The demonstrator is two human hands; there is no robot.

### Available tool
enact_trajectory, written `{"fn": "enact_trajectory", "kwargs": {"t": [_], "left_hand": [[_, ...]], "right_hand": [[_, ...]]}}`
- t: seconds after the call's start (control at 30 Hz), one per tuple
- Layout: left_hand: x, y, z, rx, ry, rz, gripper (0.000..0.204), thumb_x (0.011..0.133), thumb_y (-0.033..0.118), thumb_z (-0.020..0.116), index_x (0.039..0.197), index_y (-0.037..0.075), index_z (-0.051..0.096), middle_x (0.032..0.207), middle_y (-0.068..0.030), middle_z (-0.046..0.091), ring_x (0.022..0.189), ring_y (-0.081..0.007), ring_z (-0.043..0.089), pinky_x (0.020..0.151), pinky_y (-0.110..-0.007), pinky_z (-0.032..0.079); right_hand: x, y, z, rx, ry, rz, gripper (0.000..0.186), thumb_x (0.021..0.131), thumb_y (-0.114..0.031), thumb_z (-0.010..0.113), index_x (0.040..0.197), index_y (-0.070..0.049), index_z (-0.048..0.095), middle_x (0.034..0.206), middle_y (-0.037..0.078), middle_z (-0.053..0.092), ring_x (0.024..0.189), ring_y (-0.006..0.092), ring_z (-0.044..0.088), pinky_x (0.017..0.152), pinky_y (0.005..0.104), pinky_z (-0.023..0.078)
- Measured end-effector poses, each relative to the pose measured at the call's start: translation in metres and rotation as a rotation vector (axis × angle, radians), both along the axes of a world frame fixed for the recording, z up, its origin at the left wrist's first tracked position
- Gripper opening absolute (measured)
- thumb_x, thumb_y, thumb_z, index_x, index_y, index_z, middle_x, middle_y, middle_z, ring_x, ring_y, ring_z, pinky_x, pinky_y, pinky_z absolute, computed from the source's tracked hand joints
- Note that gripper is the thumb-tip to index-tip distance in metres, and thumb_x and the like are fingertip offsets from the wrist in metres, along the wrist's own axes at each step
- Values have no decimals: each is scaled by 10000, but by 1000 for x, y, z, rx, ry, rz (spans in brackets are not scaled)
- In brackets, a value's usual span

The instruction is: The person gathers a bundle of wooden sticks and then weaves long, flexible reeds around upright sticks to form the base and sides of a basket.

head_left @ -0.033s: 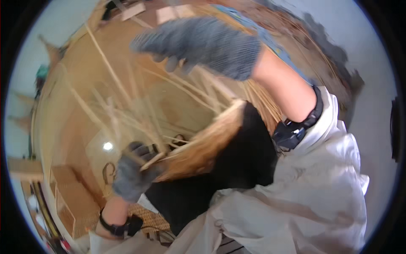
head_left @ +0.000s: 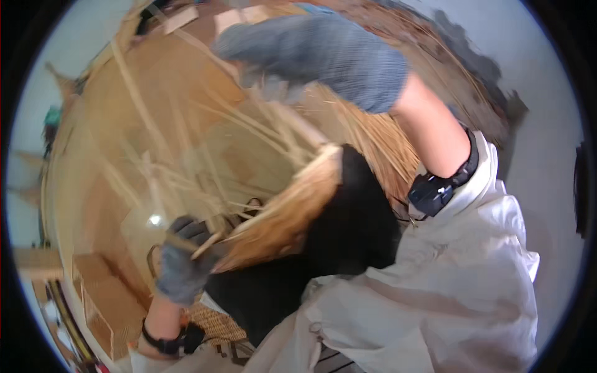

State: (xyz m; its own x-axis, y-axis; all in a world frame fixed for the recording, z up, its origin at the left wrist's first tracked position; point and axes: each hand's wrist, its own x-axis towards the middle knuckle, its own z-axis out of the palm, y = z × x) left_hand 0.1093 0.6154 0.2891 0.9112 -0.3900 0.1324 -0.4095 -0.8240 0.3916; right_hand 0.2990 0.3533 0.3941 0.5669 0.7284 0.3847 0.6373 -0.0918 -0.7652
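A partly woven piece (head_left: pixel 273 224), its wall made of tan fibres with a pale rim, leans against the black cloth (head_left: pixel 354 217) on my lap. Long pale strips (head_left: pixel 239 118) fan out from it, some smeared by motion. My left hand (head_left: pixel 186 261), in a grey knitted glove, is closed at the lower left end of the piece. A short pale strip (head_left: pixel 206 247) sticks out of that fist. Up at the far side my right hand (head_left: pixel 317 59), gloved alike, has its fingers curled over a long pale strip (head_left: pixel 214 57); its fingertips are blurred.
Loose strips (head_left: pixel 379 143) lie in a bundle beyond my right forearm. Cardboard (head_left: pixel 99 298) stands at the left, with a wooden block (head_left: pixel 38 263) near it. Wood pieces (head_left: pixel 181 20) lie at the far edge. A pale wall (head_left: pixel 547 174) rises on the right.
My right hand has shifted to the right. My left hand and the woven piece have moved a little left and nearer to me.
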Motion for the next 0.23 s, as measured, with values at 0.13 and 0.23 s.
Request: {"fn": "enact_trajectory", "kwargs": {"t": [0.13, 0.23], "left_hand": [[4, -10, 15, -31, -42, 318, 182, 710, 78, 600, 781, 8, 447, 673, -61, 438, 637, -208, 465, 623, -259, 422], [38, -28, 20, -135, 106, 372, 231, 608, 182, 652, 673, -5, 534, 658, -140, 499, 722, -290, 506, 625, -366, 419]], "right_hand": [[30, -159, -65, -100, 607, -635, 460, 808, -469, 508, 989, -56, 593, 622, 7, 543, 517, 61, 509, 452, 192, 422], [44, -303, -167, -684, 65, -875, 510, 814, -448, 499, 1195, -114, 445, 1019, 90, 480, 900, 125, 428, 789, 252, 316]]}}
